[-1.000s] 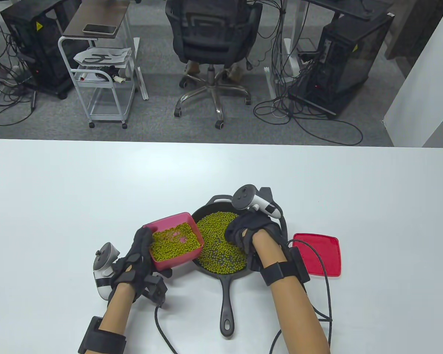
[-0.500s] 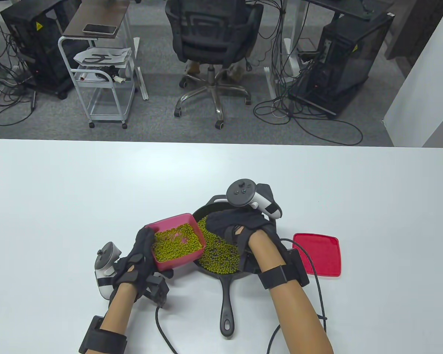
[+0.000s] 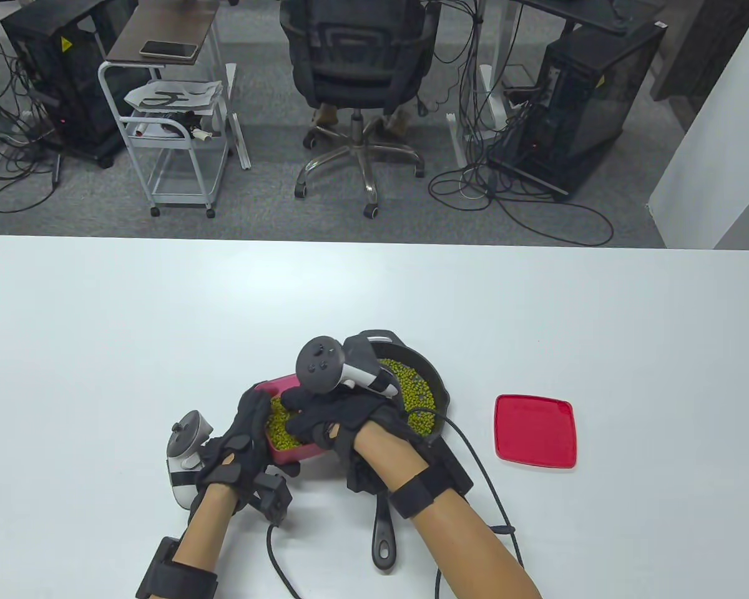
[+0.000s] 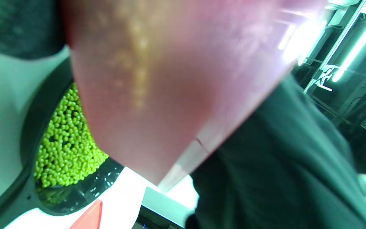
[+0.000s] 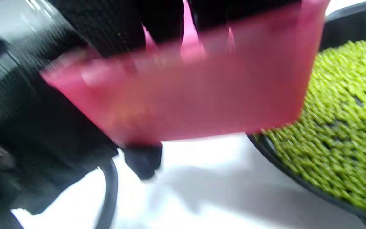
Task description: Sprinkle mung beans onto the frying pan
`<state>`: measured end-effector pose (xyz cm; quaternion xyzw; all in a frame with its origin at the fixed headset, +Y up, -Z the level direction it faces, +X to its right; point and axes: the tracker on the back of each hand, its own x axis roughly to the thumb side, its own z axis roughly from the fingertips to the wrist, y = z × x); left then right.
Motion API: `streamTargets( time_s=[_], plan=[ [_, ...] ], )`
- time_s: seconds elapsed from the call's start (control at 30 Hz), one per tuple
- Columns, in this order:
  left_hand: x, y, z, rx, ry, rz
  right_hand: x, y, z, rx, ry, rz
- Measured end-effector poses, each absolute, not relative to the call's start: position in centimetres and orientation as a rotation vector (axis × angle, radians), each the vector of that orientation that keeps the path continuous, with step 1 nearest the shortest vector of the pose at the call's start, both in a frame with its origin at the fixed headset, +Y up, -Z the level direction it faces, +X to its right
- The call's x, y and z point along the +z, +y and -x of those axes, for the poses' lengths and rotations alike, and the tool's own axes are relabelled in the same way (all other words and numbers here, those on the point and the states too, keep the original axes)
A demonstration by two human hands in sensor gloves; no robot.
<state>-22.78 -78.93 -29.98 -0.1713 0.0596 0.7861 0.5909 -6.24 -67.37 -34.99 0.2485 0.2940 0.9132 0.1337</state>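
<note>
A black cast-iron frying pan (image 3: 442, 390) sits at the table's front centre with a layer of green mung beans (image 3: 412, 382) in it. Its handle (image 3: 384, 530) points toward me. My left hand (image 3: 257, 427) grips a pink container (image 3: 287, 454) of mung beans (image 3: 279, 432) at the pan's left rim. My right hand (image 3: 301, 417) reaches over the container, its fingers down among the beans. I cannot tell whether it holds any. In the right wrist view the fingers (image 5: 164, 19) hang into the container (image 5: 202, 95) beside the pan's beans (image 5: 345, 111). The left wrist view shows the container's underside (image 4: 170, 79) over the pan (image 4: 32, 127).
A red lid (image 3: 535, 430) lies flat on the white table (image 3: 131, 324), right of the pan. Glove cables (image 3: 480, 474) trail over the table toward the front edge. An office chair and carts stand on the floor beyond the table.
My right hand moved left, from over the pan to into the pink container. My left hand and the container shifted slightly toward me. More of the pan's beans now show.
</note>
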Motion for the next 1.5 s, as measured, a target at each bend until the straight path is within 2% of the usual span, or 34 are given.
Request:
streamTargets(
  time_s=[0.07,0.23,0.5,0.6,0.67,0.87,1.23,1.33,1.5],
  plan=[
    [-29.9,-79.1,22.7,1.779,0.154,0.389,-35.0,-67.7,6.7,2.660,0.972,-0.686],
    [-29.8,-79.2,22.3,1.807,0.153,0.394,-35.5,-68.0,7.5,2.651,0.991,-0.629],
    [-30.0,-79.6,22.5,1.820,0.192,0.381,-35.6,-68.5,9.0,2.714,0.803,-0.668],
    [-30.1,-79.8,22.6,1.843,0.182,0.392,-35.8,-68.5,9.1,2.739,0.673,-0.672],
    [-30.2,-79.9,22.6,1.865,0.179,0.389,-36.1,-68.3,8.8,2.690,0.675,-0.653],
    [-30.3,-79.4,22.8,1.836,0.158,0.374,-37.2,-67.5,7.4,2.545,0.660,-0.596],
    [-30.3,-79.4,23.4,1.843,0.182,0.381,-39.6,-63.8,2.6,2.402,0.476,-0.445],
    [-30.3,-79.4,23.7,1.828,0.190,0.372,-40.9,-64.1,0.4,2.404,0.456,-0.339],
    [-30.4,-79.3,23.9,1.838,0.192,0.371,-42.7,-66.5,-2.1,2.472,0.450,-0.160]
  ],
)
